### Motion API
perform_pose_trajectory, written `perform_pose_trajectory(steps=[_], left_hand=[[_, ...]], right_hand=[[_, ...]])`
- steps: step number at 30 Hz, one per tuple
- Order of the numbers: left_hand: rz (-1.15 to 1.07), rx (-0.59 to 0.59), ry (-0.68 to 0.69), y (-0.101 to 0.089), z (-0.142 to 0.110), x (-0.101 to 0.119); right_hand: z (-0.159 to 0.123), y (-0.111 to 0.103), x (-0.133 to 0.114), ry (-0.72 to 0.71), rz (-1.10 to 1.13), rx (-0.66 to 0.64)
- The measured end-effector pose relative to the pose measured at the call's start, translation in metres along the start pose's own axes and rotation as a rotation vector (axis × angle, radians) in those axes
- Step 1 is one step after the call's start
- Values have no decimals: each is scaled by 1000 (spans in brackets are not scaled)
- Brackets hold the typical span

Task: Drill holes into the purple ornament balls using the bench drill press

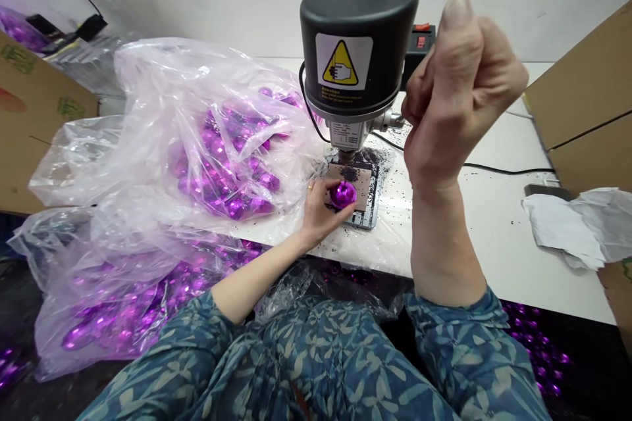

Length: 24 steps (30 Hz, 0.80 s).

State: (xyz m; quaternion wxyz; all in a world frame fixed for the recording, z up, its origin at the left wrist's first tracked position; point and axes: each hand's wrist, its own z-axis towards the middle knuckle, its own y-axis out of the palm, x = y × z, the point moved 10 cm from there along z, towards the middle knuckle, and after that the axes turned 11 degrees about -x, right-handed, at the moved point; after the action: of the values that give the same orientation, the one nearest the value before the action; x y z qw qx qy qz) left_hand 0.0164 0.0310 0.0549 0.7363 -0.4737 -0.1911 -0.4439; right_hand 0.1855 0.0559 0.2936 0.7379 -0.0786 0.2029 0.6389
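Note:
My left hand [323, 207] holds a shiny purple bauble [343, 195] between thumb and fingers on the base plate [368, 218] of a small black bench drill press [358, 20]. The bauble sits just below and in front of the chuck [347, 155]; a dark mark or opening shows on top of it. Raised to the right of the machine, my right hand [459, 92] is closed in a fist at the feed lever, whose metal hub [392, 120] shows beside it. The fingers hide the lever's grip. Dark shavings [372, 159] lie over the plate.
Clear plastic bags [153, 92] full of purple baubles [232, 158] lie on the left, one on the white table [464, 237], another lower down. Cardboard boxes [587, 79] stand at both sides. A black cable [508, 170] crosses the table near crumpled white paper [563, 230].

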Motion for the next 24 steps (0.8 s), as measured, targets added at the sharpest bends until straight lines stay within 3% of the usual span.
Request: perform_pose_trajectory(steps=[2,5,8,10,13,16,18,20,22,24], left_hand=[[-6,-132,260,8,-32,35],[106,-448,619,36,-101,77],[387,-707,773,62,-153,82],[400,-678,783,56,-156,78],[241,-350,712,9,-113,62],[260,-164,489,-37,-37,11],[421,-162,83,-61,25,-51],[580,-208,-271,-82,73,-108],[625,-302,-498,-89,106,-148],[608,-373,-577,-85,130,-169]], right_hand=[[5,1,2,8,34,6],[4,3,8,31,124,-25],[2,0,12,41,222,-1],[1,0,15,51,251,17],[3,0,15,29,266,21],[4,-1,16,25,278,29],[4,-2,18,54,272,32],[3,-3,20,73,251,27],[3,-5,19,75,228,21],[2,-6,18,73,214,17]])
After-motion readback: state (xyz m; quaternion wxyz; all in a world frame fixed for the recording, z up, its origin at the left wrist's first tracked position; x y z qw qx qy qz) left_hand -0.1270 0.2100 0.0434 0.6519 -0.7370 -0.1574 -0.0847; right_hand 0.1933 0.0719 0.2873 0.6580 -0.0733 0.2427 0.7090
